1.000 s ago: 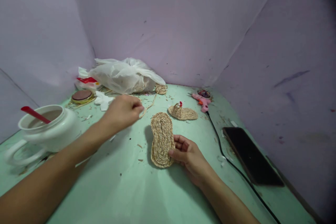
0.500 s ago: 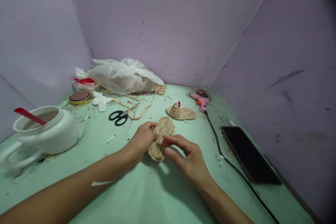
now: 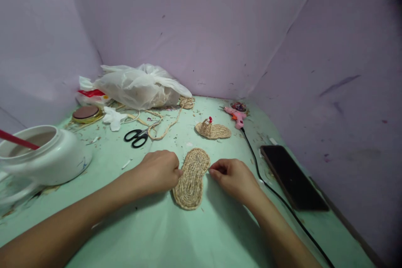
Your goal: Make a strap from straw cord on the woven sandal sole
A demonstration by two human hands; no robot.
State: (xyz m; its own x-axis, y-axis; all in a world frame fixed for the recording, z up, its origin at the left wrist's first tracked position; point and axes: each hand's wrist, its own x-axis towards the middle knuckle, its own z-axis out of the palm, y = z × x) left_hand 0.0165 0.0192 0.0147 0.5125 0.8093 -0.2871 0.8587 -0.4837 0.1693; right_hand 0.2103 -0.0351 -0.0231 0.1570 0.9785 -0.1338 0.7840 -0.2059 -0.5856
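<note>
Ana: Your braided straw sole (image 3: 190, 182) is right in front of you, between your two hands; can't say if it's flat on the green bench (image 3: 153, 238) or slightly raised.

Ben: Your left grip (image 3: 159, 171) is curled, thumb against the sole's left edge. Whether you've clamped it, I can't tell.

Ana: Your right grip (image 3: 235, 177) has thumb and forefinger together, just beside the sole's narrow waist.

Ben: Beyond the sole you've got a straw slipper (image 3: 218, 131) with a strap, then your pink glue gun (image 3: 236, 116), its black power cord (image 3: 284, 202) running past the phone (image 3: 293, 178).

Ana: To your left, black-handled scissors (image 3: 143, 138) lie beside looped straw cord (image 3: 157, 138), nearer you than the white plastic bag (image 3: 141, 88).
</note>
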